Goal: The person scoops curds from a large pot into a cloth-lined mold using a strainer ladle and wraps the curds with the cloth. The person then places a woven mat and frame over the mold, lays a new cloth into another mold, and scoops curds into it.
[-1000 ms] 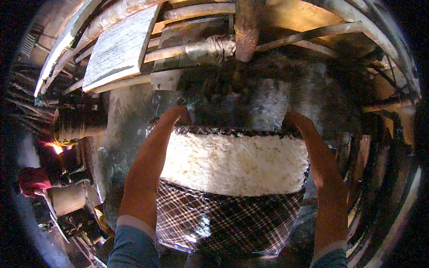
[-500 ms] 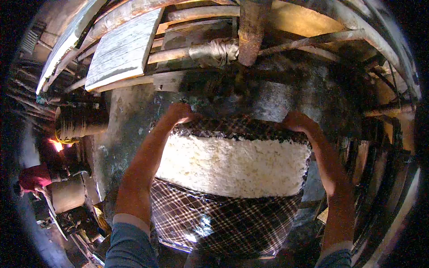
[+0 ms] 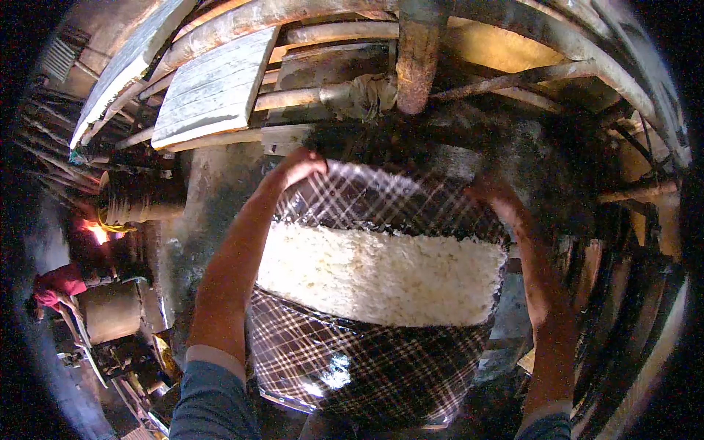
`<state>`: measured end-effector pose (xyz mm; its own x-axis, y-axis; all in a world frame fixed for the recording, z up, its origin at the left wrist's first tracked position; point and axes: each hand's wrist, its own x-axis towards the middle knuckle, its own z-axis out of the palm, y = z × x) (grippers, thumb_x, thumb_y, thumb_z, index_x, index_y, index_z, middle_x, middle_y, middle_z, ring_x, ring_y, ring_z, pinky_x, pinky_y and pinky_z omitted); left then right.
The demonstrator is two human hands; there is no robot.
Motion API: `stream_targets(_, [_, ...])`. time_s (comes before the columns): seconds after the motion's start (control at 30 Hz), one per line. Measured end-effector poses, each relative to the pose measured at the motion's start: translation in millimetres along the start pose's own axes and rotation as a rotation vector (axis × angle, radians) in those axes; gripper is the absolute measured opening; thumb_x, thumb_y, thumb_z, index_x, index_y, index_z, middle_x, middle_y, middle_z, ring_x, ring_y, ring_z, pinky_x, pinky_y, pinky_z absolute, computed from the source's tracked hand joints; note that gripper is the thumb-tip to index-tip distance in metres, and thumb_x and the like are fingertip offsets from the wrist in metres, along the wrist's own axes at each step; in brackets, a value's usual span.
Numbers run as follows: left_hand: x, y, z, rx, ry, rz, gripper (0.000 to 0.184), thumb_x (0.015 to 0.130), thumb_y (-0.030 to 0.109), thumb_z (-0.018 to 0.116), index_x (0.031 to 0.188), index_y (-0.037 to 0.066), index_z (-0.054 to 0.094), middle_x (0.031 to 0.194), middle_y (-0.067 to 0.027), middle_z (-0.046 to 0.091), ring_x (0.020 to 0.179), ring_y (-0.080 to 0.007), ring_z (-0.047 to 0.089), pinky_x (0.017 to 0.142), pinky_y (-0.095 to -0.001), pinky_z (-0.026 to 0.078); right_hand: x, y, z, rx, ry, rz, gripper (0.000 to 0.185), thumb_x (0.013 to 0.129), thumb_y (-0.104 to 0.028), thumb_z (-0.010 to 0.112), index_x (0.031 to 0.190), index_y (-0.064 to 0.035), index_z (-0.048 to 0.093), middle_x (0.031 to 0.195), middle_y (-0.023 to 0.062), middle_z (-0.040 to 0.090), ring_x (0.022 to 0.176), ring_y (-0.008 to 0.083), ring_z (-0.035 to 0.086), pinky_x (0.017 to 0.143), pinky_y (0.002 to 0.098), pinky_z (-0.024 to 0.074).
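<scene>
A dark plaid cloth (image 3: 367, 359) hangs over the near side of a wide slab of white, crumbly material (image 3: 381, 275). Behind the slab, the cloth's far flap (image 3: 381, 194) is lifted. My left hand (image 3: 304, 167) is closed on the flap's upper left corner. At its upper right side, my right hand (image 3: 493, 196) grips the flap too, somewhat blurred and in shadow. Both arms reach forward on either side of the white slab.
Wooden poles and a pale board (image 3: 213, 88) lie beyond my hands. At the left are a cylindrical container (image 3: 143, 198), a fire (image 3: 97, 232) and a person in red (image 3: 60, 286). Dark upright slats (image 3: 587, 286) stand at the right.
The far flap of the plaid cloth has risen between my hands and now shows broadly. My left hand has moved up and slightly right; my right hand stays near the same height.
</scene>
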<state>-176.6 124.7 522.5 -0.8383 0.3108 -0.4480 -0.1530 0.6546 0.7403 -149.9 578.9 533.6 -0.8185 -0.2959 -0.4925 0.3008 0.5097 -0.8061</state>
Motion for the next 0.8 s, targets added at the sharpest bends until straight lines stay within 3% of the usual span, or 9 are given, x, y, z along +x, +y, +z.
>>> stream_targets(0.07, [-11.4, 23.8, 2.3, -0.347, 0.199, 0.046, 0.024, 0.07, 0.027, 0.062, 0.077, 0.004, 0.064, 0.078, -0.0068, 0.064, 0.075, -0.0186, 0.058, 0.077, -0.0308, 0.041, -8.3, -27.2, -0.3, 0.617, 0.227, -0.046, 0.038, 0.075, -0.03, 0.067, 0.101, -0.0034, 0.06, 0.084, 0.0149, 0.063, 0.087, 0.0268, 0.061, 0.077, 0.0355, 0.0476])
stream_targets(0.13, [-8.8, 33.5, 4.2, -0.348, 0.24, 0.093, 0.026, 0.065, 0.022, 0.07, 0.081, 0.003, 0.062, 0.08, -0.0051, 0.063, 0.074, -0.0165, 0.055, 0.073, -0.0296, 0.041, -17.2, -42.4, -2.2, 0.472, 0.366, -0.178, 0.042, 0.071, -0.027, 0.071, 0.104, -0.0037, 0.058, 0.091, 0.0128, 0.063, 0.086, 0.0244, 0.06, 0.076, 0.0331, 0.048])
stream_targets(0.2, [-19.2, 30.7, -3.5, 0.112, 0.361, 0.232, 0.031, 0.062, 0.022, 0.075, 0.081, 0.003, 0.061, 0.077, -0.0054, 0.061, 0.069, -0.0162, 0.052, 0.065, -0.0312, 0.042, -24.2, -33.1, -9.6, -0.386, 0.345, -0.433, 0.049, 0.068, -0.025, 0.076, 0.109, -0.0048, 0.057, 0.102, 0.0096, 0.062, 0.088, 0.0212, 0.058, 0.079, 0.0303, 0.0469])
stream_targets(0.3, [-68.6, 14.0, -51.1, 0.303, 0.32, 0.188, 0.032, 0.064, 0.028, 0.072, 0.087, 0.008, 0.064, 0.083, -0.012, 0.065, 0.074, -0.0212, 0.062, 0.068, -0.033, 0.049, -46.7, -11.8, -49.8, -0.538, 0.2, -0.202, 0.049, 0.068, -0.023, 0.075, 0.11, -0.0053, 0.057, 0.101, 0.0122, 0.062, 0.088, 0.0219, 0.059, 0.081, 0.0314, 0.0466])
stream_targets(0.43, [-201.7, 68.3, -73.7, 0.688, 0.375, 0.101, 0.019, 0.065, 0.021, 0.068, 0.077, 0.007, 0.065, 0.081, -0.0133, 0.065, 0.077, -0.0274, 0.062, 0.071, -0.037, 0.05, -133.1, 47.2, -63.6, -0.336, 0.29, -0.189, 0.048, 0.065, -0.015, 0.073, 0.109, -0.0057, 0.056, 0.093, 0.0104, 0.062, 0.085, 0.0219, 0.059, 0.077, 0.0336, 0.0471])
stream_targets(0.53, [-312.7, -11.9, -8.6, -0.452, 0.673, -0.026, 0.01, 0.063, 0.008, 0.068, 0.072, 0.007, 0.063, 0.081, -0.0111, 0.064, 0.079, -0.0254, 0.062, 0.071, -0.036, 0.05, -260.0, 50.6, 8.9, -0.674, 0.554, -0.358, 0.03, 0.064, -0.006, 0.065, 0.093, -0.0064, 0.057, 0.083, 0.0087, 0.059, 0.081, 0.0228, 0.057, 0.075, 0.0368, 0.0439])
stream_targets(0.57, [-338.5, -40.4, 23.6, -0.62, 0.825, -0.064, 0.01, 0.062, 0.004, 0.067, 0.071, 0.007, 0.062, 0.081, -0.0103, 0.063, 0.079, -0.0247, 0.061, 0.071, -0.0357, 0.051, -287.2, 56.9, 35.9, -0.733, 0.646, -0.368, 0.025, 0.064, -0.003, 0.062, 0.088, -0.0066, 0.057, 0.08, 0.0081, 0.058, 0.079, 0.0231, 0.056, 0.074, 0.0378, 0.0429])
stream_targets(0.7, [-433.5, -26.9, 112.7, 0.28, 1.039, -0.011, 0.013, 0.061, 0.004, 0.069, 0.073, 0.006, 0.064, 0.075, -0.0074, 0.064, 0.067, -0.0235, 0.062, 0.063, -0.0322, 0.051, -342.7, 79.5, 122.9, -0.521, 0.835, -0.313, 0.02, 0.071, -0.008, 0.06, 0.09, -0.0059, 0.057, 0.081, 0.0074, 0.056, 0.079, 0.0207, 0.054, 0.074, 0.0381, 0.0429])
stream_targets(0.8, [-477.6, -98.5, 178.6, 0.213, 1.094, -0.189, 0.013, 0.061, 0.006, 0.068, 0.073, 0.006, 0.067, 0.075, -0.0076, 0.065, 0.064, -0.0213, 0.062, 0.06, -0.0321, 0.051, -370.1, 173.8, 177.5, -0.039, 0.921, -0.165, 0.02, 0.08, -0.018, 0.058, 0.094, -0.0041, 0.058, 0.087, 0.0081, 0.06, 0.08, 0.021, 0.057, 0.074, 0.0372, 0.045])
